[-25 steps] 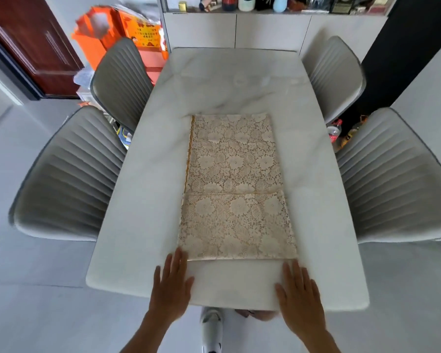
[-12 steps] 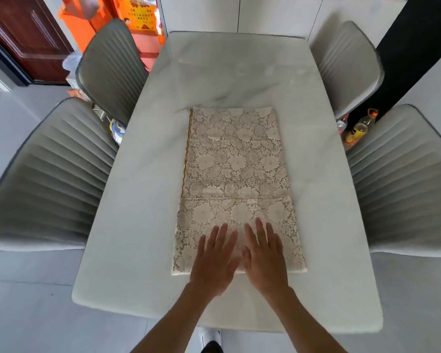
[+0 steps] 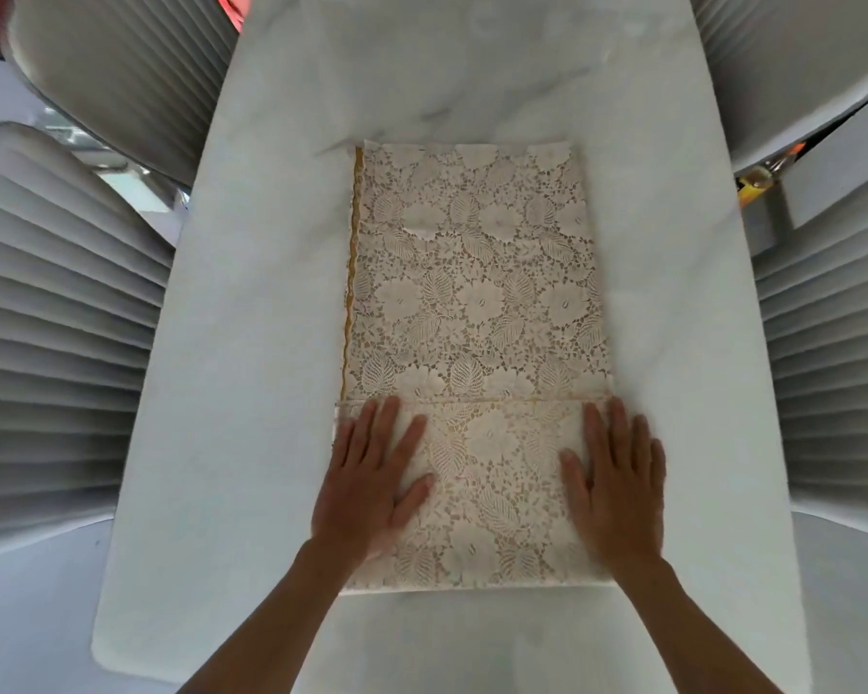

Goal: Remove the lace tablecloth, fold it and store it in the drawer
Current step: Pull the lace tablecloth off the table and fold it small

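The cream lace tablecloth (image 3: 474, 303) lies folded into a long rectangle in the middle of the white marble table (image 3: 251, 343). Its near end is doubled over, with the fold's edge running across just beyond my fingertips. My left hand (image 3: 372, 480) rests flat, fingers spread, on the left side of that doubled part. My right hand (image 3: 615, 480) presses flat on its right side. Neither hand grips the cloth. A yellow trim runs along the cloth's left edge. No drawer is in view.
Grey ribbed chairs flank the table: one at near left (image 3: 56, 343), one at far left (image 3: 121, 77), one at near right (image 3: 833, 353), one at far right (image 3: 782, 67). A yellow bottle (image 3: 755, 185) stands on the floor between the right chairs.
My hands went from the table's near edge onto the cloth's middle, then slid apart to its left and right sides. The camera has leaned closer over the table.
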